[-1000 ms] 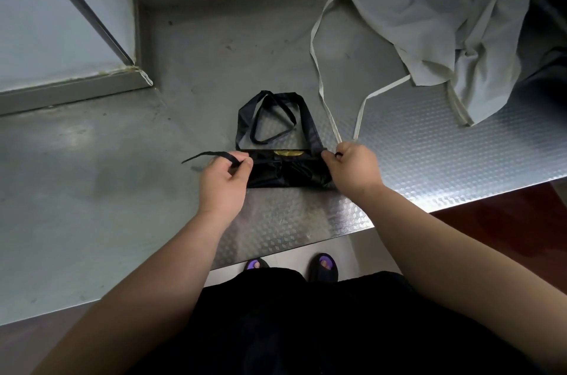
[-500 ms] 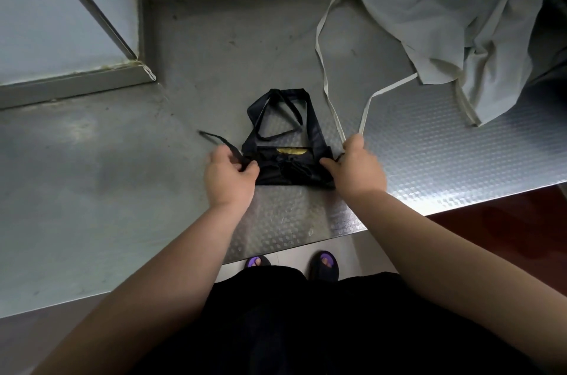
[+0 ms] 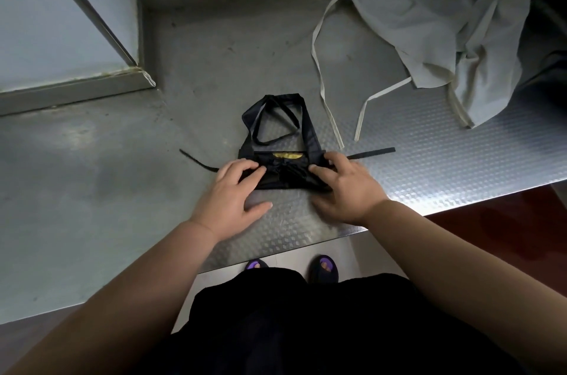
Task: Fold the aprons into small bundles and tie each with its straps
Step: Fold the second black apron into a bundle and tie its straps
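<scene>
A black apron (image 3: pixel 283 173) lies folded into a small bundle on the steel table (image 3: pixel 107 190), with a yellow mark on its far edge. Its neck loop (image 3: pixel 276 119) spreads out behind it. The straps are knotted at the bundle's middle, and their loose ends trail out to the left (image 3: pixel 198 161) and to the right (image 3: pixel 376 153). My left hand (image 3: pixel 233 193) rests with straight fingers on the bundle's left end. My right hand (image 3: pixel 346 190) rests the same way on its right end. Neither hand holds a strap.
A crumpled grey apron (image 3: pixel 445 21) lies at the back right, its pale straps (image 3: pixel 319 73) trailing toward the black bundle. A raised ledge and wall panel (image 3: pixel 70 89) stand at the back left. The table's front edge (image 3: pixel 337 236) runs just under my wrists.
Both hands have let go of the strap ends they were pulling and now lie flat on the bundle. The strap ends have dropped onto the table on either side.
</scene>
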`<action>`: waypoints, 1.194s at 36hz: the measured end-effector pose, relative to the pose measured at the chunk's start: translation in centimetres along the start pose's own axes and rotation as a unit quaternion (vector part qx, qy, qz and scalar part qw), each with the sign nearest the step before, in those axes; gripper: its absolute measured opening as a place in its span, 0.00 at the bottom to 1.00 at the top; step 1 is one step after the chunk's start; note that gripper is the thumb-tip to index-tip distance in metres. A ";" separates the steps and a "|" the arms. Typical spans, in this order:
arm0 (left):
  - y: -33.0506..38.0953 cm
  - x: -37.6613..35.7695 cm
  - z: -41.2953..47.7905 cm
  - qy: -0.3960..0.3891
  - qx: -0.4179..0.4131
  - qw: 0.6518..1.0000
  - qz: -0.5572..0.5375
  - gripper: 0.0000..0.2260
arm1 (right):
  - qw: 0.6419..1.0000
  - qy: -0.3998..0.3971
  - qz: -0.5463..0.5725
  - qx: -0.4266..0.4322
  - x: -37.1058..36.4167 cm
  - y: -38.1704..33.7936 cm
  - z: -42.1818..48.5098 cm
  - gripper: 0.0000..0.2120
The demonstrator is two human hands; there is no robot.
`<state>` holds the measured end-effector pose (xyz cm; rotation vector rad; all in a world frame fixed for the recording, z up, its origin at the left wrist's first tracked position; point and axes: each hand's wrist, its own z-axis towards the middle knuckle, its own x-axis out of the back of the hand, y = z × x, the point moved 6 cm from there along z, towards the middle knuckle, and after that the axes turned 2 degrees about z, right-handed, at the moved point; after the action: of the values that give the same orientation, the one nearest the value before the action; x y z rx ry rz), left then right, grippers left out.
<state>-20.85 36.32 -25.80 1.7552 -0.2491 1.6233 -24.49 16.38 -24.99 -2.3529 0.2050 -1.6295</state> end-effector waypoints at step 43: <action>-2.9 4.8 3.7 0.078 0.419 0.837 -0.343 0.15 | 0.912 0.091 0.370 -0.153 6.1 -3.1 3.7 0.11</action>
<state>-15.27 37.70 -22.21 1.9305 1.2161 1.3596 -18.92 18.21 -19.81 -1.9125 1.2956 -1.4685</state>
